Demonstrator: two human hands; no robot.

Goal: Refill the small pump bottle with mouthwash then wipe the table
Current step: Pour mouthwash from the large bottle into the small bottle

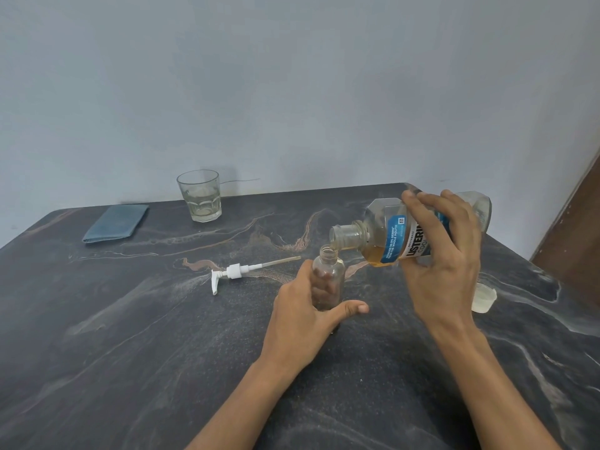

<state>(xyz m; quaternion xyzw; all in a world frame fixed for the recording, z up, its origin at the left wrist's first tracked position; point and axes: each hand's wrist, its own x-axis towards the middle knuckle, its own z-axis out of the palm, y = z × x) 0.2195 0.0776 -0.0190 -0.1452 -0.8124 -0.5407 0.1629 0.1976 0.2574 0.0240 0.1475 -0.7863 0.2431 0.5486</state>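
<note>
Small pump bottle [328, 280]: one; mouthwash bottle [389, 235]: one.

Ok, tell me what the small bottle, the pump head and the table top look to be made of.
Small bottle: clear, probably plastic; fingers show through its wall.
Pump head: white, matte moulded plastic, with a thin pale dip tube.
Table top: dark stone or a stone-look laminate, smooth, with pale and rust veins; which one is unclear.
</note>
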